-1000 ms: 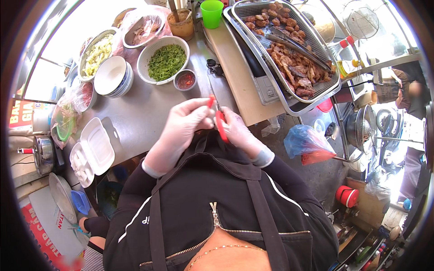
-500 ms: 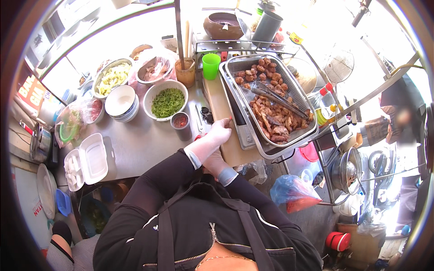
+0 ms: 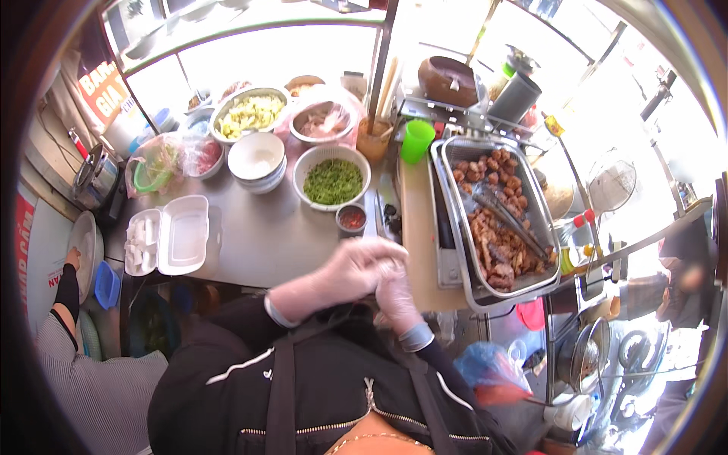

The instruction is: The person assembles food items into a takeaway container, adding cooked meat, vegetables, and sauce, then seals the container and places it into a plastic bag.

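Note:
Both my hands wear thin clear gloves and meet in front of my chest, at the counter's front edge. The fingers of my left hand (image 3: 341, 269) are bent against those of my right hand (image 3: 396, 299), which is closed with its fingers pointing up. Whether anything small lies between them is hidden. Just beyond is a small cup of red sauce (image 3: 352, 220), beside a white basket of chopped green herbs (image 3: 334, 182). To the right, a metal tray (image 3: 493, 294) holds browned meat pieces (image 3: 493, 243) and meatballs (image 3: 497, 171), with metal tongs (image 3: 516, 224) lying across them.
An open white foam box (image 3: 184, 235) stands at the left, near stacked bowls (image 3: 258, 161). Behind are bowls of pale yellow pieces (image 3: 252, 114) and sliced meat (image 3: 322, 121). A green cup (image 3: 417, 142) stands by the cutting board (image 3: 421, 227). Another person's arm (image 3: 67, 292) reaches in at far left.
My hands have drawn back from the cutting board and shifted toward my chest. My left arm no longer crosses over my right hand. The view has turned, and another person's arm shows at left.

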`<action>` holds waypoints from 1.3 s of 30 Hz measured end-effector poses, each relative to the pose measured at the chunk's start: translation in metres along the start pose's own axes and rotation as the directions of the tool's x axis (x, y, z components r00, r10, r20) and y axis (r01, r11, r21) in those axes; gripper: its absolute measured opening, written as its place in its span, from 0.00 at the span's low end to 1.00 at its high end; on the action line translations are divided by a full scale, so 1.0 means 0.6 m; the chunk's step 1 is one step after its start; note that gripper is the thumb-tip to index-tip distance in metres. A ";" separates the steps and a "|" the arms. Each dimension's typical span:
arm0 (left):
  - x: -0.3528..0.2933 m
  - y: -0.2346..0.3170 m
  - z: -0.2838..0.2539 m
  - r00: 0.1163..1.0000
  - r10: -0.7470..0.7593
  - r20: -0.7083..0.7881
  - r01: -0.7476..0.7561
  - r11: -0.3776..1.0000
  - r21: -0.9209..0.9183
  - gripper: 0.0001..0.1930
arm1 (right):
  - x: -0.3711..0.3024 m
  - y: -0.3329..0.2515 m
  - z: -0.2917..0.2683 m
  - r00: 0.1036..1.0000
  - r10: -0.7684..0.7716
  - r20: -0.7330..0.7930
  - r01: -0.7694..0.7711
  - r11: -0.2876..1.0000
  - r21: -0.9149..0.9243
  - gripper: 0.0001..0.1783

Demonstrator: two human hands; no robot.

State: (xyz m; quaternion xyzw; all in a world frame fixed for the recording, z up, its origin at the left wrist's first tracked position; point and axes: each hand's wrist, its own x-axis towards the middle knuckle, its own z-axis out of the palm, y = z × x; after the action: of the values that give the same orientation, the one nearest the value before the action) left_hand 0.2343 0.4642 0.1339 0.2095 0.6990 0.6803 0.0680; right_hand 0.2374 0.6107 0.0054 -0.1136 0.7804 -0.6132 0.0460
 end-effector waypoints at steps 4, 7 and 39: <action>-0.013 -0.046 -0.144 0.948 0.038 -0.316 -0.014 0.997 0.078 0.16 | 0.017 -0.007 -0.007 0.982 -0.132 -0.134 0.062 0.898 -0.436 0.19; -0.031 -0.136 -0.194 0.933 -0.089 -0.347 0.150 0.977 0.152 0.26 | 0.062 0.004 0.013 0.987 -0.062 -0.147 0.007 0.938 -0.346 0.21; -0.289 -0.388 -0.021 0.803 -0.480 -0.354 0.496 0.207 0.844 0.36 | -0.272 -0.002 0.033 0.997 0.035 0.073 -0.018 0.975 -0.223 0.12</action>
State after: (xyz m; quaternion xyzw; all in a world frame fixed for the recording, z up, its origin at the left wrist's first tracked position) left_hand 0.3395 0.3886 -0.1262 -0.0245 0.9807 0.1269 0.1470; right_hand 0.3998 0.6297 -0.0092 -0.1309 0.8433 -0.5165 0.0708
